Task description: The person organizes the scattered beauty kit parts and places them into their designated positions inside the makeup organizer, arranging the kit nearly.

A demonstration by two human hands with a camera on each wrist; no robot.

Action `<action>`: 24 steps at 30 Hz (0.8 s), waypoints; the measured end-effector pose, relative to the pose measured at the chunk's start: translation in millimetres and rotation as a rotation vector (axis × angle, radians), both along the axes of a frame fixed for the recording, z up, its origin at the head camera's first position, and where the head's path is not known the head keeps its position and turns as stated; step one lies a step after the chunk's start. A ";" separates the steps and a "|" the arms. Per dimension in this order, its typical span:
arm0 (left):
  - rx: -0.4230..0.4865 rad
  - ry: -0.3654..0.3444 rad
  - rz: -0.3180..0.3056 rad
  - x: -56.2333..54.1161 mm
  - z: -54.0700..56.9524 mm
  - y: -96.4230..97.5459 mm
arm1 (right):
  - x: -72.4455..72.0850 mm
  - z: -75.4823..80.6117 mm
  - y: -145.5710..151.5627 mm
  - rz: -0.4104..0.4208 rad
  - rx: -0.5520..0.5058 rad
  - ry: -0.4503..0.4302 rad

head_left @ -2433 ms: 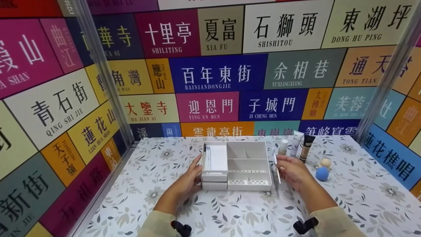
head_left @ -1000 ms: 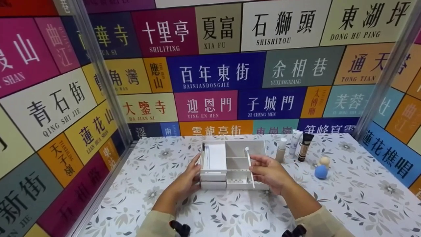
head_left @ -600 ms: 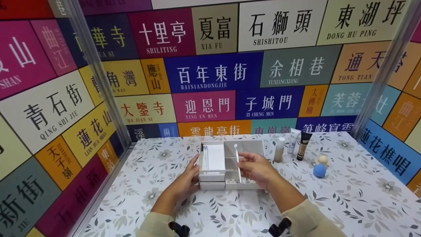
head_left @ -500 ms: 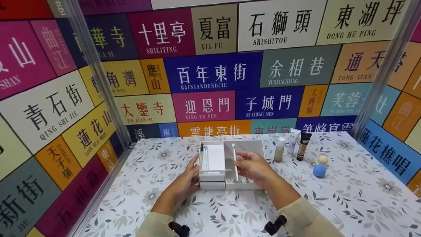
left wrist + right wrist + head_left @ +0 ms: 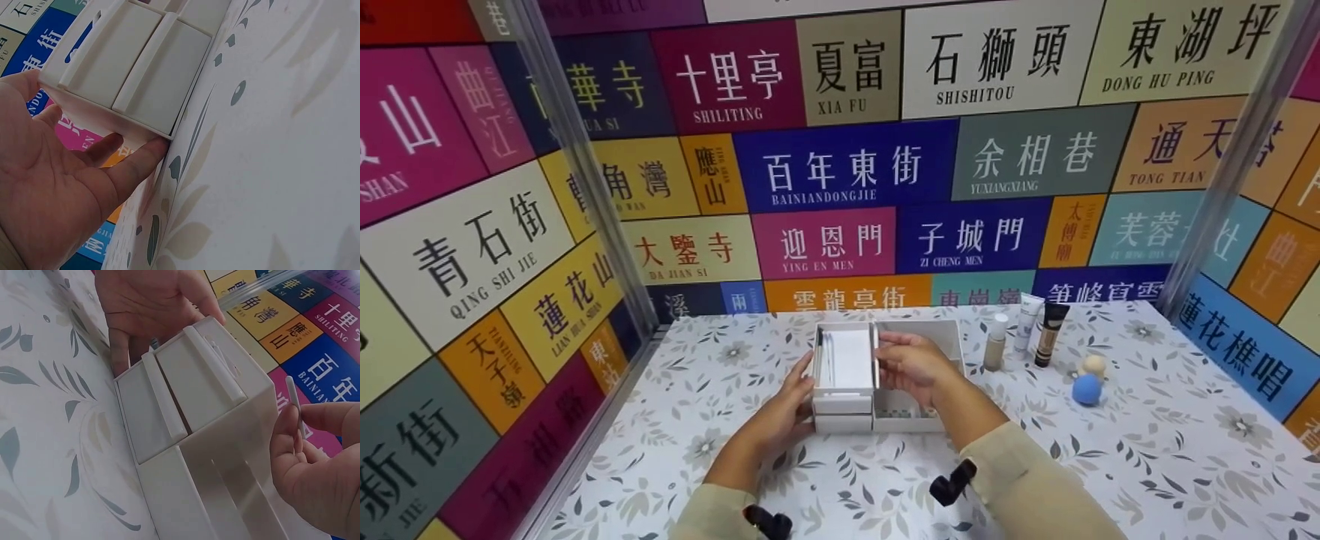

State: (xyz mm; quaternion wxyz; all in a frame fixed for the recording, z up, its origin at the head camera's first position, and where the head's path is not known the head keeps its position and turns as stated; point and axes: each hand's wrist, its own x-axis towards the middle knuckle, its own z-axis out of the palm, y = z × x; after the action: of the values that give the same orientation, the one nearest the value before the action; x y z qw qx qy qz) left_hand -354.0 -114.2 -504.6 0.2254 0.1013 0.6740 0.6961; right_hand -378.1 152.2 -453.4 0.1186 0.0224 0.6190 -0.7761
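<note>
A white desktop organizer (image 5: pixel 844 403) stands on the table, with two small drawers at its left and divided compartments at its right. My left hand (image 5: pixel 780 412) rests against its left side; in the left wrist view the thumb touches the lower front corner and the other fingers spread along the side wall. My right hand (image 5: pixel 919 367) is over the right compartments, fingertips beside the upright wall of the top-left section. It pinches a slim white stick (image 5: pixel 292 391) with a rounded end between thumb and fingers. In the organizer's top-left section lie thin brush-like sticks (image 5: pixel 829 358).
Right of the organizer stand a small bottle with a white cap (image 5: pixel 995 343), a white tube (image 5: pixel 1027 324) and a black-capped tube (image 5: pixel 1049 336). A blue sponge (image 5: pixel 1086 390) and a beige sponge (image 5: pixel 1093 366) lie further right. Lettered panels (image 5: pixel 840 165) enclose the floral table (image 5: pixel 735 352).
My right hand has carried the white stick leftward from beside the organizer, across its right compartments, to the top-left section's wall. My left hand has stayed at the organizer's side.
</note>
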 end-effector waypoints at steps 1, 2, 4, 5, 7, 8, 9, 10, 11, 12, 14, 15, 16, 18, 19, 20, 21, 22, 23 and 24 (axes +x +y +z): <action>0.006 0.005 -0.002 0.0 -0.4 0.0 | -1.5 0.3 -1.0 0.002 -0.004 -0.001; 0.010 0.010 -0.003 0.0 -0.7 -0.1 | -2.6 0.7 -2.1 0.004 -0.007 -0.001; 0.015 0.017 -0.005 0.1 -0.9 -0.2 | -4.3 1.7 -3.8 0.010 -0.010 -0.002; 0.015 0.017 -0.003 -0.1 -1.2 -0.3 | -4.7 2.4 -4.6 0.008 -0.011 -0.005; 0.010 0.014 0.003 -0.3 -1.0 0.1 | -4.9 4.0 -6.1 0.007 -0.007 -0.007; 0.004 0.014 0.006 -0.4 -0.9 0.1 | -4.9 4.8 -6.9 0.008 -0.004 -0.007; -0.002 0.014 0.008 -0.3 -0.6 0.4 | -4.9 5.6 -7.6 0.008 -0.003 -0.007; -0.006 0.012 0.011 -0.3 -0.4 0.6 | -5.0 5.9 -8.4 0.006 -0.004 -0.007; -0.011 0.009 0.014 -0.3 -0.3 0.7 | -5.0 6.2 -9.1 0.003 -0.007 -0.008; -0.015 0.006 0.017 -0.4 -0.2 1.0 | -5.3 6.5 -9.7 0.002 -0.007 -0.009; -0.023 0.004 0.020 -0.6 -0.2 1.1 | -5.9 6.7 -10.6 0.000 -0.006 -0.008; -0.024 0.003 0.022 -0.7 -0.1 1.2 | -6.3 6.6 -10.9 -0.003 -0.008 -0.009; -0.026 -0.002 0.025 -1.0 -0.2 1.1 | -6.7 6.4 -11.0 -0.005 -0.009 -0.007; -0.030 -0.002 0.026 -1.3 -0.2 1.1 | -7.3 5.8 -10.6 -0.009 -0.009 -0.004; -0.033 -0.002 0.026 -1.3 0.1 1.0 | -7.4 5.3 -10.2 -0.010 -0.010 -0.002; -0.035 -0.004 0.026 -1.3 0.2 0.8 | -7.4 4.7 -9.6 -0.012 -0.012 0.001; -0.039 -0.003 0.026 -1.2 0.4 0.7 | -7.1 4.2 -9.0 -0.013 -0.013 0.004; -0.045 -0.005 0.029 -1.1 0.7 0.5 | -6.7 3.7 -8.2 -0.013 -0.013 0.008; -0.046 -0.003 0.028 -1.0 0.9 0.2 | -6.3 3.1 -7.4 -0.013 -0.013 0.010; -0.045 -0.004 0.029 -0.9 1.1 -0.1 | -5.6 2.7 -6.5 -0.013 -0.013 0.012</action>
State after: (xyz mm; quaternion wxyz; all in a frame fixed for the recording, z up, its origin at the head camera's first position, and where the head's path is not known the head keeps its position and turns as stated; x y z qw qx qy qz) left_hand -354.9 -114.3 -503.5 0.2190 0.0850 0.6905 0.6841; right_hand -383.7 145.7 -450.7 0.1100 0.0209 0.6143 -0.7811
